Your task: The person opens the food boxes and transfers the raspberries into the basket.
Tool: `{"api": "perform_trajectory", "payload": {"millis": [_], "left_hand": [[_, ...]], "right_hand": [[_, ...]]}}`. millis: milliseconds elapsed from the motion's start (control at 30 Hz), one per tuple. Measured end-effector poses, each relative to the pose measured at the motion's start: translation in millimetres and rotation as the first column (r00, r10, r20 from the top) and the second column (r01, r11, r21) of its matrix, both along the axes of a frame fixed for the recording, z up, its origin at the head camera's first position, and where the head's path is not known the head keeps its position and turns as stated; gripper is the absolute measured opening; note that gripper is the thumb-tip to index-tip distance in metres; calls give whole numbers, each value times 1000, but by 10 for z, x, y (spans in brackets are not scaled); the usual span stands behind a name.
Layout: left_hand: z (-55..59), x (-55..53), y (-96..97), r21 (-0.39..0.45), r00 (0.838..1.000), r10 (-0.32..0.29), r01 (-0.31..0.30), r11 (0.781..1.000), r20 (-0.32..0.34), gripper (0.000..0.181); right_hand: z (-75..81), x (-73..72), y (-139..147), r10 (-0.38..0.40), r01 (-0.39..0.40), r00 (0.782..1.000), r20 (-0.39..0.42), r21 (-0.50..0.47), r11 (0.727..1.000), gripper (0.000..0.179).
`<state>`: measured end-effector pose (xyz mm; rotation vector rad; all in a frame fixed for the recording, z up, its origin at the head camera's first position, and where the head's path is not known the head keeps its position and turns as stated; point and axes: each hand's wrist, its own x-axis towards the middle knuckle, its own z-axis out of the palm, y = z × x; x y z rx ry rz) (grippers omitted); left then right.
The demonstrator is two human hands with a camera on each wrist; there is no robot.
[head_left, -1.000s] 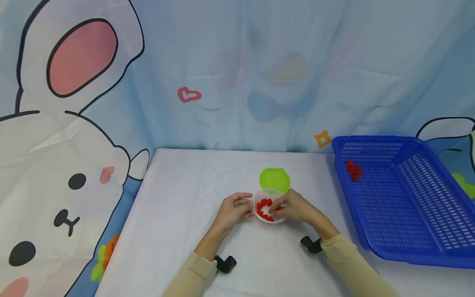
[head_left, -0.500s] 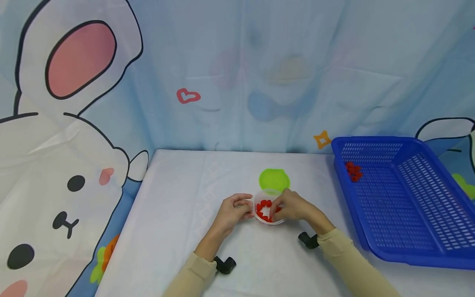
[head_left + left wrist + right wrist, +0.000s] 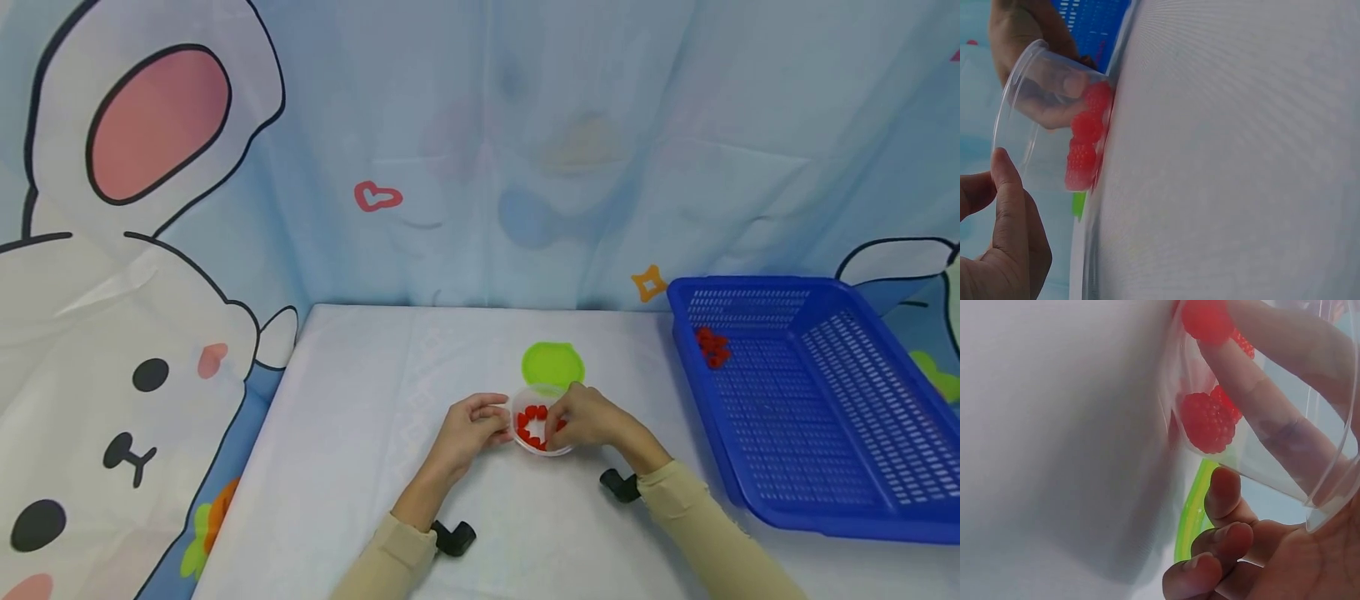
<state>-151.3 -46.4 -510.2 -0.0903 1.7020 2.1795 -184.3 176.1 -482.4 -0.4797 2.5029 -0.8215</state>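
Observation:
A clear plastic cup (image 3: pixel 527 399) stands on the white-covered table with several red toy raspberries (image 3: pixel 522 422) ringed along its bottom. Beside its left side is my left hand (image 3: pixel 467 431), its extended fingers right at the rim, as the left wrist view shows. My right hand (image 3: pixel 588 418) reaches down inside the cup from the right. In the right wrist view, its thumb and index finger pinch a raspberry (image 3: pixel 1207 320) at the cup's bottom, while the other fingers curl outside the wall. Just behind the cup lies a bright green lid (image 3: pixel 552 364).
To the right stands a large blue mesh basket (image 3: pixel 832 400), with a small group of red pieces (image 3: pixel 711 347) in its left back corner. A cartoon-printed curtain (image 3: pixel 480 167) hangs behind the table. Black wrist-worn cameras (image 3: pixel 454 539) sit below both hands.
My right hand has shifted slightly left and settled deeper in the cup. The left hand keeps its place at the rim. The head view has tilted a little.

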Motion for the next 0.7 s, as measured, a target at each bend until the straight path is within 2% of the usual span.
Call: {"api": "perform_trajectory", "payload": {"millis": [300,500,700], "left_hand": [[2,2,-12,8,1000,0,0,1000,-6,29],[15,-8,-16,1,1000,-4,4,1000,-11,28],[28,-3,-26,-5,1000,-5,5,1000,4,29]], "right_hand": [[-12,-4,38,7,-7,1000,9,-43,999,13],[-5,-17,73,20,-24,998,-56,-72,997,14],[-2,-14,127,52,-77,988,-144,-169,983,13]]}}
